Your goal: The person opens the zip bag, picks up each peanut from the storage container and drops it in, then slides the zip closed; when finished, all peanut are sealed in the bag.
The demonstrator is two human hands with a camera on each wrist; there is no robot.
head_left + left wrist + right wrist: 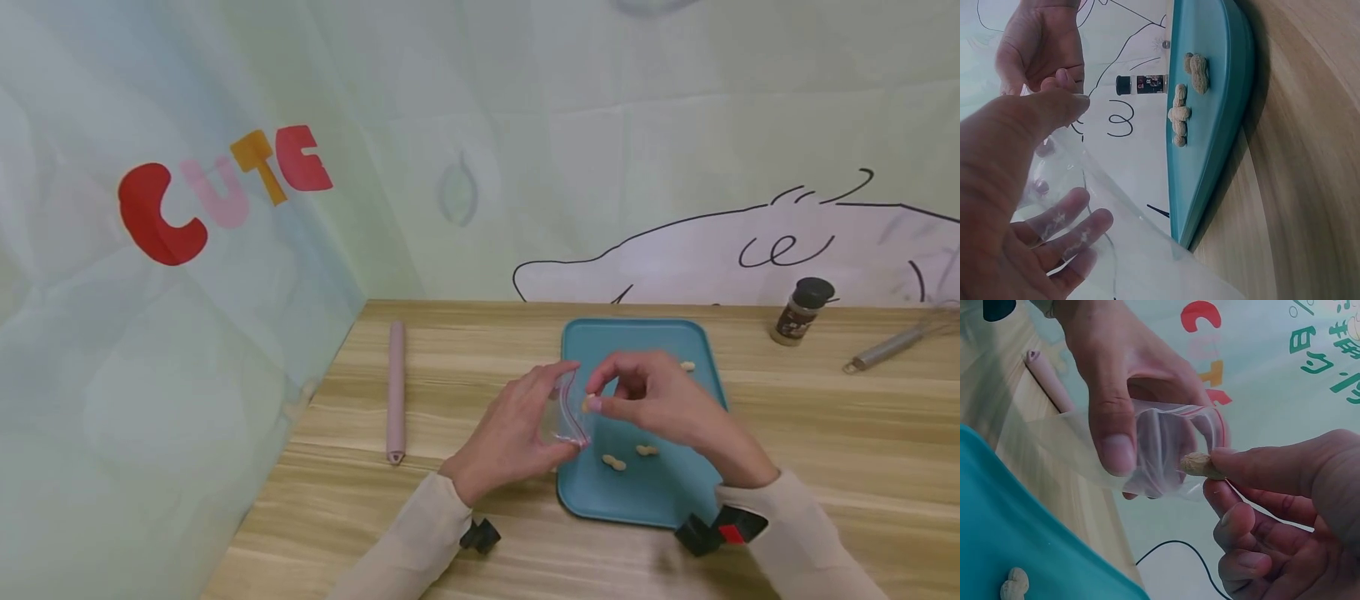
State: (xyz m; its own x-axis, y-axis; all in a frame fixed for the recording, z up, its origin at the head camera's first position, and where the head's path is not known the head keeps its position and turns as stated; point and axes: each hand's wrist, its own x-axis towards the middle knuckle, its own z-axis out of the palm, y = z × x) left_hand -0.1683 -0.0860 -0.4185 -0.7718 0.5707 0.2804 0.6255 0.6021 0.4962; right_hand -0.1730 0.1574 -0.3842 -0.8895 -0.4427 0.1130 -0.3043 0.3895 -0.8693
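A clear zip bag (564,417) with a red-edged mouth is gripped by my left hand (513,425), thumb at one side and fingers at the other. The bag's mouth faces right and gapes, as the right wrist view shows. Between thumb and fingertips my right hand (660,400) pinches a peanut (1199,465), held right at the bag's mouth. Below the hands lies a blue tray (675,492). Unshelled peanuts lie on it, one (613,462) near the front, another (647,450) beside it and one (687,366) farther back, partly behind the right hand.
To the left on the wooden table lies a pink rolling pin (396,392). A black-capped seasoning jar (802,312) stands at the back right, with a whisk (892,346) beyond it. A printed cloth (480,167) hangs behind the table.
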